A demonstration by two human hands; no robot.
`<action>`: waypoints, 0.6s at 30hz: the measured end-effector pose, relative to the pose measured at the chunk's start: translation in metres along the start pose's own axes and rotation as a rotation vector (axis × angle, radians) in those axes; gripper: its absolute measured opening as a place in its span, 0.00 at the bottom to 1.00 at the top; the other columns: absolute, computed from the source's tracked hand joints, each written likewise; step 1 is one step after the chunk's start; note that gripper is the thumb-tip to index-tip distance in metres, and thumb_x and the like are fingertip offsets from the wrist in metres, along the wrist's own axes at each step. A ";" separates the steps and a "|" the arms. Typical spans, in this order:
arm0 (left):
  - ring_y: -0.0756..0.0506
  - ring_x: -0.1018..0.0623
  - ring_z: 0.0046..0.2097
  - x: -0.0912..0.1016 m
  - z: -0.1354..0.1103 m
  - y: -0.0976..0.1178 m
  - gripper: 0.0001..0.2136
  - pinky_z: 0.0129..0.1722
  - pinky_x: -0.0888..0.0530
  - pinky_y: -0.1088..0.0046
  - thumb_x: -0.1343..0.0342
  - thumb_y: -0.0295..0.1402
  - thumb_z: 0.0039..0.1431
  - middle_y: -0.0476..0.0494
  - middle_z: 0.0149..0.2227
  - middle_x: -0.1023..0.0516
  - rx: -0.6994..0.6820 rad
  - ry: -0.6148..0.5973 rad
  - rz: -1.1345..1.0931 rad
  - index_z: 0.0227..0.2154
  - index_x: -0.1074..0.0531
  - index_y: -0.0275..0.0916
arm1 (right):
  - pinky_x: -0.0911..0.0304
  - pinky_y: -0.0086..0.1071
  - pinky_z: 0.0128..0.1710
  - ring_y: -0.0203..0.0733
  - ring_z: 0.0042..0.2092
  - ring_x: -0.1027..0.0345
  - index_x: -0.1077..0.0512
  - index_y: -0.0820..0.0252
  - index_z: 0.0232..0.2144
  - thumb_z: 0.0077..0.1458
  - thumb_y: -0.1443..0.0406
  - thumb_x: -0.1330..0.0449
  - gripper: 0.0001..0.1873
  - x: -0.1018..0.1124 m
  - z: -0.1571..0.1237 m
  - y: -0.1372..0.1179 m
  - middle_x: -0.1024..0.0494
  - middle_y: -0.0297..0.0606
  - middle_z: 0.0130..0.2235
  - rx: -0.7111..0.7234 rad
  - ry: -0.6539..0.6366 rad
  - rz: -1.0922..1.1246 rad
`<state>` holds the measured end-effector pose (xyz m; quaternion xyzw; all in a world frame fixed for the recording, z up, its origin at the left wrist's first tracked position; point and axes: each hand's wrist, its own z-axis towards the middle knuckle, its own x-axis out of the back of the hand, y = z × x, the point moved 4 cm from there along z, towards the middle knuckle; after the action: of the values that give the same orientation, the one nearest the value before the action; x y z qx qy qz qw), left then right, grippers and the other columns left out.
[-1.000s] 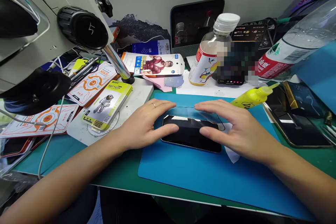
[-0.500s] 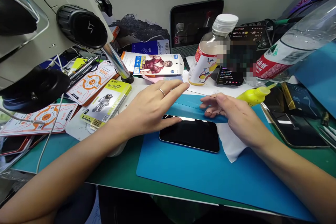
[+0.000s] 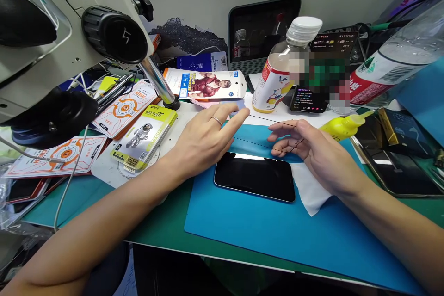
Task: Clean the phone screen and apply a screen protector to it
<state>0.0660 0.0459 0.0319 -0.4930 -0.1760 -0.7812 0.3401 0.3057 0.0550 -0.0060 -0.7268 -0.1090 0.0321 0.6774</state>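
The right hand pinches the glass by one end, near the phone on the mat; the left hand is at the other, its grip too hidden to tell.

I'd call this a phone-repair workshop, and a cramped one. A phone lies dark on the blue mat atop the green bench, and what looks like a second phone sits right of the mat. Left of the mat looms what I take for a microscope, with a pack printed BATTERY and packets printed SCREEN near it. A white cable trails among these. Behind the mat, a drink bottle stands before a peeling wall, nothing like a tidy office.
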 end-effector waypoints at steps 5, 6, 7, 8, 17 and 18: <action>0.31 0.24 0.63 -0.002 0.001 0.002 0.27 0.62 0.26 0.51 0.38 0.31 0.70 0.27 0.64 0.24 0.009 -0.044 0.052 0.68 0.35 0.31 | 0.21 0.45 0.36 0.49 0.33 0.19 0.20 0.55 0.46 0.69 0.39 0.48 0.31 0.000 0.002 0.001 0.14 0.46 0.41 -0.047 -0.031 -0.012; 0.30 0.24 0.63 -0.002 0.001 0.003 0.28 0.62 0.26 0.52 0.36 0.31 0.68 0.26 0.64 0.24 0.009 -0.043 0.064 0.68 0.34 0.31 | 0.21 0.46 0.36 0.50 0.33 0.18 0.20 0.56 0.46 0.69 0.39 0.50 0.32 0.000 0.003 0.001 0.14 0.47 0.42 -0.059 -0.045 -0.022; 0.31 0.24 0.62 -0.002 0.001 0.004 0.28 0.61 0.26 0.52 0.36 0.30 0.68 0.26 0.63 0.24 0.009 -0.036 0.073 0.68 0.34 0.30 | 0.21 0.47 0.35 0.51 0.33 0.18 0.20 0.56 0.47 0.70 0.38 0.52 0.34 0.000 0.003 0.002 0.14 0.48 0.42 -0.061 -0.058 -0.045; 0.31 0.23 0.62 -0.001 0.001 0.004 0.28 0.61 0.27 0.53 0.36 0.29 0.68 0.26 0.63 0.23 0.010 -0.028 0.077 0.68 0.34 0.30 | 0.21 0.47 0.35 0.52 0.33 0.17 0.20 0.56 0.47 0.71 0.38 0.55 0.36 0.000 0.004 0.002 0.13 0.49 0.43 -0.052 -0.065 -0.078; 0.31 0.23 0.62 -0.016 -0.004 -0.009 0.35 0.61 0.25 0.52 0.30 0.35 0.64 0.27 0.64 0.23 0.115 -0.151 -0.105 0.70 0.36 0.32 | 0.29 0.64 0.63 0.66 0.62 0.25 0.30 0.53 0.68 0.64 0.40 0.39 0.39 0.006 -0.004 -0.005 0.21 0.52 0.62 0.231 0.098 -0.517; 0.32 0.24 0.63 -0.018 -0.005 -0.012 0.35 0.62 0.25 0.52 0.30 0.36 0.65 0.28 0.66 0.24 0.127 -0.166 -0.151 0.71 0.37 0.34 | 0.31 0.65 0.66 0.67 0.65 0.28 0.31 0.53 0.70 0.64 0.42 0.36 0.40 0.006 -0.006 -0.008 0.23 0.53 0.66 0.289 0.107 -0.604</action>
<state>0.0595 0.0579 0.0141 -0.5187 -0.2892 -0.7485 0.2951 0.3115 0.0507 0.0029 -0.5586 -0.2780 -0.1930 0.7573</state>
